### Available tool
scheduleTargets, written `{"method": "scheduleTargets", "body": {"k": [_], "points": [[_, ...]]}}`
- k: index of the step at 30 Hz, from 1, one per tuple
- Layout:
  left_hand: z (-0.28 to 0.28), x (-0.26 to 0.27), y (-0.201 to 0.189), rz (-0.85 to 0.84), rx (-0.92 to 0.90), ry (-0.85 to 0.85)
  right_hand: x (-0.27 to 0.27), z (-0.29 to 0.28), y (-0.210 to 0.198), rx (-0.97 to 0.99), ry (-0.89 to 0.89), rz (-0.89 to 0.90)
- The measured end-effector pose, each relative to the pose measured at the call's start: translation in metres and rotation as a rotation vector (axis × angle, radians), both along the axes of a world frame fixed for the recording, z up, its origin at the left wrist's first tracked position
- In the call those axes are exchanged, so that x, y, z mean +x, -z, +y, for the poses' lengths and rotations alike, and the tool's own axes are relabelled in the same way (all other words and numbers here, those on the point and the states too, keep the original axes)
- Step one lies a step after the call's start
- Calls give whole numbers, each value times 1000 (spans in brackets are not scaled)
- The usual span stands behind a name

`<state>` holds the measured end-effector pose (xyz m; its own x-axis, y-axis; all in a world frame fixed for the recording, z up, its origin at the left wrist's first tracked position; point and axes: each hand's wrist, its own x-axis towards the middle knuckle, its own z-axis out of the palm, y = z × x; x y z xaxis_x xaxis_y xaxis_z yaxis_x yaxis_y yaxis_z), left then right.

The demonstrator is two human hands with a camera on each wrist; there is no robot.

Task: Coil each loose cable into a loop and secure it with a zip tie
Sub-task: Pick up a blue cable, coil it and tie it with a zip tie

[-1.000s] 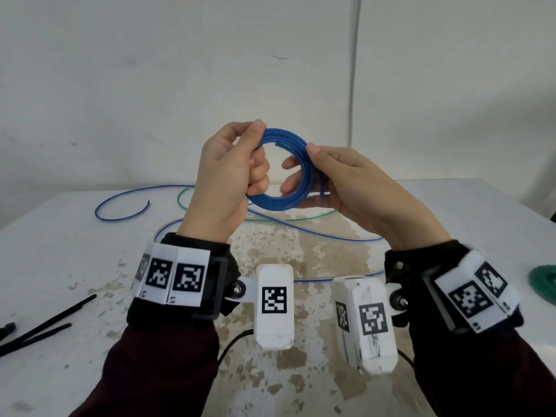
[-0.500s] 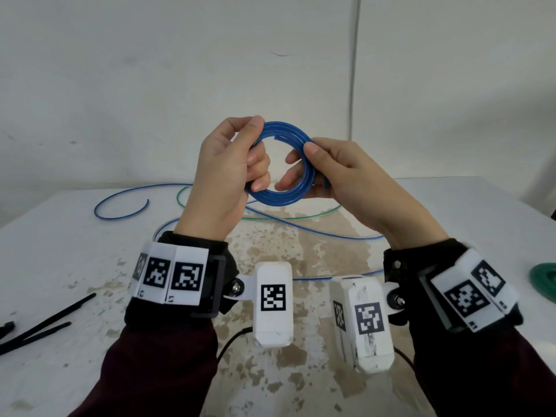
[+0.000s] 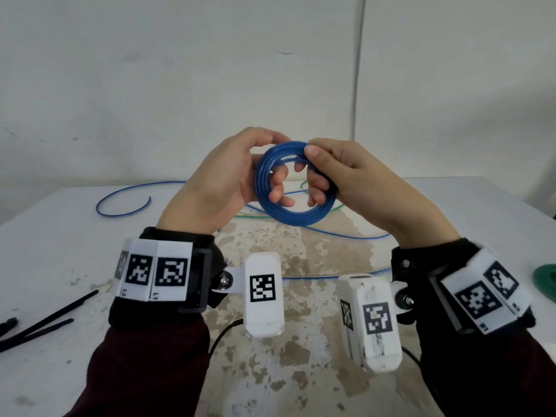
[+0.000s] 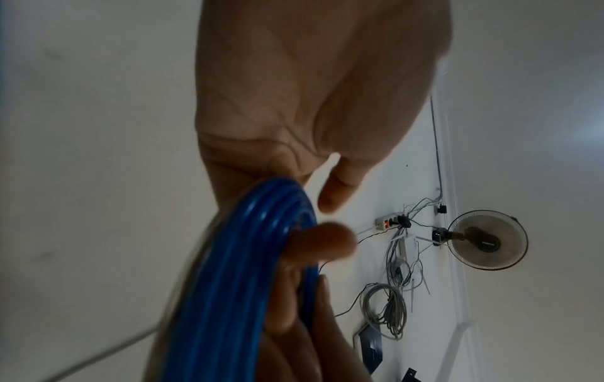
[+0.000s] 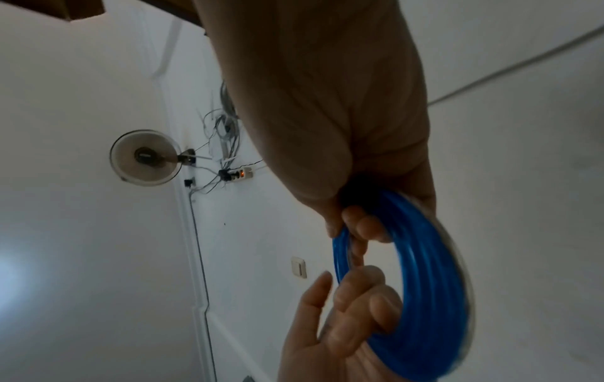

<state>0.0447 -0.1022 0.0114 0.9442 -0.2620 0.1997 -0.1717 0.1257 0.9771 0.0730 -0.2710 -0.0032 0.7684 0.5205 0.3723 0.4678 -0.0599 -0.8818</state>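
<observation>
A blue cable, wound into a round coil (image 3: 290, 216) of several turns, is held up above the table between both hands. My left hand (image 3: 249, 173) grips the coil's left side, with its fingers curled through the ring. My right hand (image 3: 319, 170) pinches the upper right side, thumb on top and fingers through the hole. The rest of the blue cable (image 3: 346, 233) trails down onto the table, and its free end (image 3: 126, 207) curls at the far left. The wrist views show the coil (image 4: 235, 284) (image 5: 425, 284) close up in the fingers.
Black zip ties (image 3: 45, 323) lie at the left edge of the white, stained table (image 3: 60, 251). A loose green cable (image 3: 255, 216) runs under the blue one. A green coil (image 3: 546, 284) sits at the right edge. A white wall stands close behind.
The coil has turned from edge-on to face me. My right thumb has moved up to the top of the ring. The left thumb has left the top, and the left fingers now reach through.
</observation>
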Motion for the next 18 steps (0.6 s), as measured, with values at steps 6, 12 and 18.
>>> {"method": "scheduleTargets", "body": {"k": [6, 12, 18], "points": [[-3, 1, 6, -108, 165, -74, -6, 3, 0, -80, -12, 14], [-2, 8, 11, -128, 43, -193, -1, -9, -1, -89, -84, 145], [-2, 9, 9, -105, -62, -193, 0, -7, 0, 71, -148, 230]]}}
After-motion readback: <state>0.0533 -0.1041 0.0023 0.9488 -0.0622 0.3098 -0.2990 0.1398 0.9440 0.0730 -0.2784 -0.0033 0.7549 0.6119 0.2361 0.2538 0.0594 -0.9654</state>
